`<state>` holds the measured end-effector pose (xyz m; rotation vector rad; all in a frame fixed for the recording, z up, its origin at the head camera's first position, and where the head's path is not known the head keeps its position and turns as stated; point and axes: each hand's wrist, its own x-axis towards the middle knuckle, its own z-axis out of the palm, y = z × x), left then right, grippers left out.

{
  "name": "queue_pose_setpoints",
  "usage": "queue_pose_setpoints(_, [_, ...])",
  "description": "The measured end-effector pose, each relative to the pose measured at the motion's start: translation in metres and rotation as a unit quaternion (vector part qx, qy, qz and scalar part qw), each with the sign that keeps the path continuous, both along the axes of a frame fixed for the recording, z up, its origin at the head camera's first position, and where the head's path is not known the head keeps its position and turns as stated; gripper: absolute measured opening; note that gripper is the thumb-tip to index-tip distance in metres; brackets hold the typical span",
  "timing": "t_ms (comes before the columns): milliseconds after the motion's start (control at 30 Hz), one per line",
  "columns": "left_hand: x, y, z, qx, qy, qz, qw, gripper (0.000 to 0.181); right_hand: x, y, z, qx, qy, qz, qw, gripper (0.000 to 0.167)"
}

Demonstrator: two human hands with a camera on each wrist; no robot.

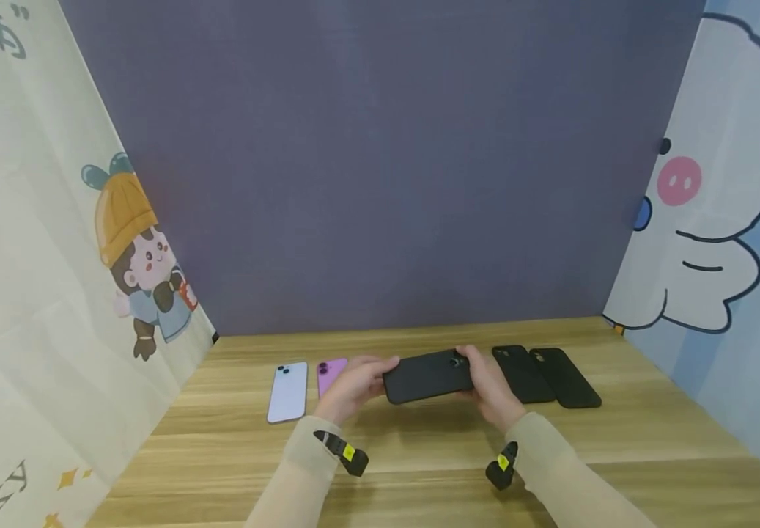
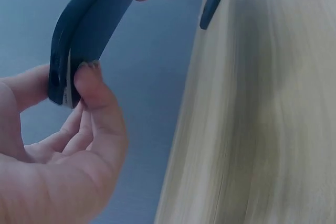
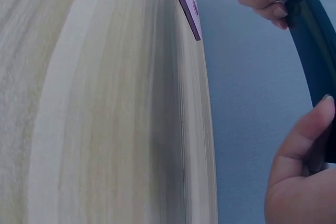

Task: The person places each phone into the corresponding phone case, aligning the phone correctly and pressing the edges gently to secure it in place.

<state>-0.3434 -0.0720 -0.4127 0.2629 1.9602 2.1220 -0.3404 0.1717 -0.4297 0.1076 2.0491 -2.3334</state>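
Note:
Above the table, both hands hold a black phone case [image 1: 422,379] sideways, its back with the camera cut-out facing up in the head view. My left hand [image 1: 353,385] pinches its left end between thumb and fingers. The right hand [image 1: 493,389] grips the opposite end, beside the camera cut-out. In the left wrist view, a pale strip shows along the edge of the case [image 2: 65,61]; I cannot tell for certain whether a phone sits inside. A purple phone [image 1: 330,374] lies partly hidden behind the left hand. Left of it lies a pale phone [image 1: 287,393], camera side up.
Two more black phone cases, a nearer-centre case [image 1: 523,375] and an outer case [image 1: 567,378], lie side by side on the right of the wooden table [image 1: 419,469]. A dark grey panel [image 1: 380,169] stands along the back edge. Printed curtains [image 1: 23,257] hang at the sides.

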Motion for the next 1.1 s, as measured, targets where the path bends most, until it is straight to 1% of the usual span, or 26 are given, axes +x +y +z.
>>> queue_pose_setpoints(133, [0.0006, -0.001, -0.0009, -0.013, 0.014, 0.007, 0.9998, 0.031, -0.0018, -0.001, -0.0011, 0.004, -0.003, -0.002, 1.0, 0.046])
queue_pose_setpoints(300, [0.0017, -0.0014, 0.0009, -0.035, 0.02, 0.023, 0.9989, 0.035, -0.0024, -0.0013, -0.0029, 0.004, -0.007, 0.001, 1.0, 0.044])
queue_pose_setpoints(433, [0.0006, -0.0007, 0.0031, -0.042, 0.023, 0.038, 0.9981, 0.034, -0.0023, -0.0023, -0.0014, 0.001, -0.008, -0.001, 1.0, 0.043])
queue_pose_setpoints(567, [-0.0011, 0.0009, 0.003, -0.045, 0.033, 0.055, 0.9969, 0.032, -0.0028, -0.0034, 0.0003, -0.005, -0.004, -0.004, 1.0, 0.042])
queue_pose_setpoints(700, [-0.0022, 0.0027, 0.0013, -0.042, 0.038, 0.074, 0.9957, 0.031, -0.0032, -0.0044, 0.0, -0.009, -0.003, -0.006, 0.9999, 0.041])
queue_pose_setpoints(800, [-0.0027, 0.0036, 0.0004, -0.035, 0.035, 0.087, 0.995, 0.031, -0.0034, -0.0053, -0.0006, -0.01, -0.002, -0.008, 0.9999, 0.04])
queue_pose_setpoints(933, [-0.0029, 0.0042, 0.0005, -0.033, 0.035, 0.104, 0.9934, 0.03, -0.0032, -0.006, -0.0006, 0.004, 0.003, -0.006, 1.0, 0.043])
queue_pose_setpoints(1033, [-0.0031, 0.0047, 0.0009, -0.028, 0.03, 0.106, 0.9935, 0.03, -0.0027, -0.006, -0.0007, 0.012, 0.006, -0.005, 0.9999, 0.047])
queue_pose_setpoints(1100, [-0.0037, 0.005, 0.0007, -0.02, 0.021, 0.099, 0.9946, 0.029, -0.0025, -0.006, -0.0009, 0.011, 0.007, -0.005, 0.9999, 0.048])
